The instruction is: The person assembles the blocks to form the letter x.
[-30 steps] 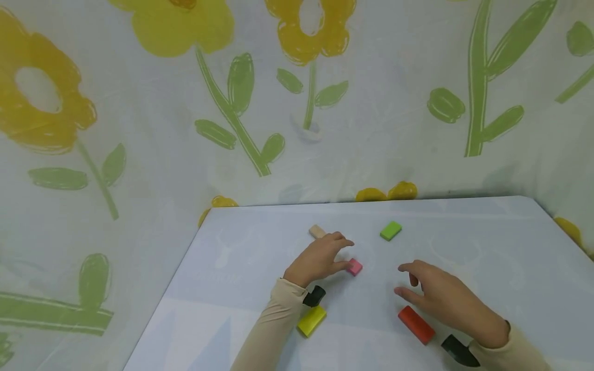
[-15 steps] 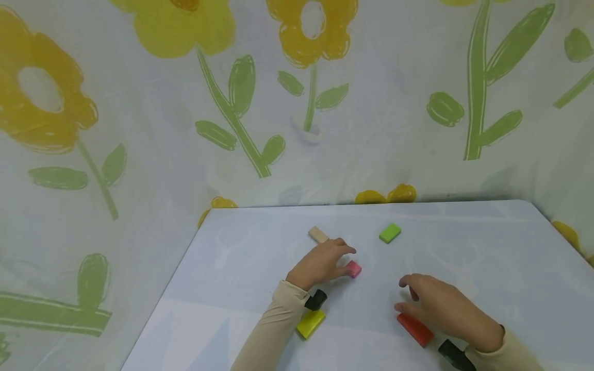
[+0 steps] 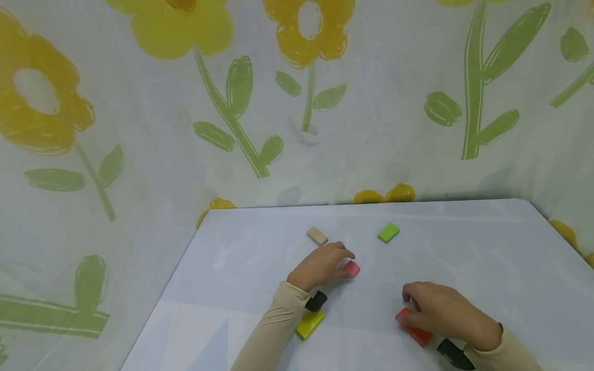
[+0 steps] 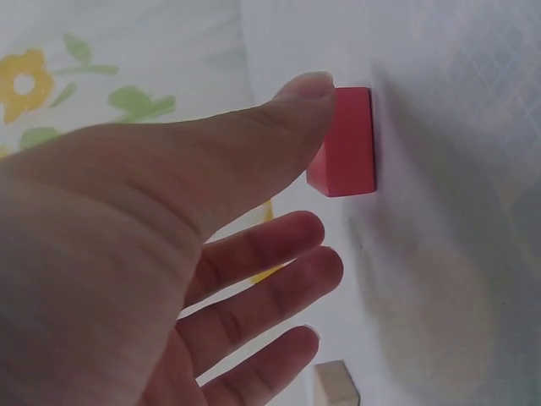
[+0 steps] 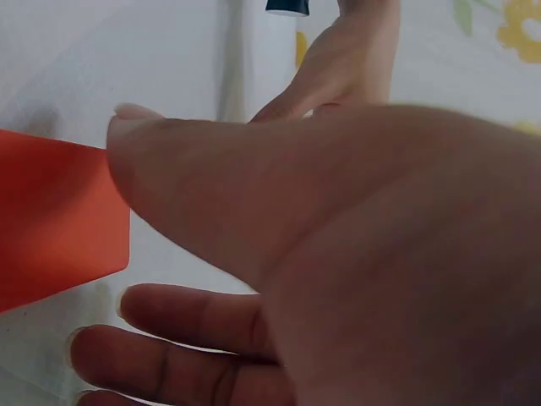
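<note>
Lying apart on the counter (image 3: 464, 221), five blocks look ungathered and handling seems barely begun: the left hand (image 3: 320, 266), loosely spread, has its thumb at the pink block (image 3: 352, 268), and the right hand (image 3: 452, 313), fingers half-curled, its thumb over the red block (image 3: 420, 336), neither visibly gripping, while the yellow block (image 3: 309, 324), green block (image 3: 388, 233) and wooden block (image 3: 317, 235) appear unattended.
</note>
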A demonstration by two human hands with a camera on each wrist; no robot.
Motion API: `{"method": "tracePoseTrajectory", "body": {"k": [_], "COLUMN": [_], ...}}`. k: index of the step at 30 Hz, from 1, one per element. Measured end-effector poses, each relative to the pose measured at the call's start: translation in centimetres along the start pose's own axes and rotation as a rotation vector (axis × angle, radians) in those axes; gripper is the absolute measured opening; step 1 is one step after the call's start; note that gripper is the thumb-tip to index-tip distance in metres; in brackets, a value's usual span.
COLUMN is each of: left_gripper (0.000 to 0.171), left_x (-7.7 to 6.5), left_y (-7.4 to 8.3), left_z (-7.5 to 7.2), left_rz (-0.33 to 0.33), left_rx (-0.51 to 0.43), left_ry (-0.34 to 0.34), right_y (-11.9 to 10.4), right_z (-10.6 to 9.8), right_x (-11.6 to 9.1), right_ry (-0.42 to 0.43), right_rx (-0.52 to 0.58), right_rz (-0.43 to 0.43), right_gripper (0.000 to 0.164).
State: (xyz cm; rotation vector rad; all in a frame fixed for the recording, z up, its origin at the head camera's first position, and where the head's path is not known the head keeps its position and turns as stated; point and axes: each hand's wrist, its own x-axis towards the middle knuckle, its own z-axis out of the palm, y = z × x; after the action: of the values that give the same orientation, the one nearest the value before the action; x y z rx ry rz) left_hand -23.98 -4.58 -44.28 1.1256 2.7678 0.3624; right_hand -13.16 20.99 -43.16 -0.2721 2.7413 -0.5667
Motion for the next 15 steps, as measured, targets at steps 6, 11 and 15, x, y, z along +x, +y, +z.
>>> {"method": "tracePoseTrajectory", "body": {"k": [6,11,15], "left_gripper": [0.042,0.041,0.04], "left_x": [0.07,0.18,0.17], "left_y": [0.07,0.06,0.04], "left_z": [0.08,0.21,0.38], "left_rz": [-0.008,-0.006,-0.009], "left_rx": [0.014,0.013,0.0], "left_ry": [-0.013,-0.021,-0.023], "right_y": [0.07,0.3,0.38], "right_z": [0.07,0.33,0.53], "right_x": [0.02,-0.09,-0.11], "right_ry": [-0.027,-0.02,-0.027], "right_rx": [-0.023,-0.029,-0.021], "right_rz": [0.009,0.0,-0.001], "right_gripper": [0.034,0.035,0.036]}}
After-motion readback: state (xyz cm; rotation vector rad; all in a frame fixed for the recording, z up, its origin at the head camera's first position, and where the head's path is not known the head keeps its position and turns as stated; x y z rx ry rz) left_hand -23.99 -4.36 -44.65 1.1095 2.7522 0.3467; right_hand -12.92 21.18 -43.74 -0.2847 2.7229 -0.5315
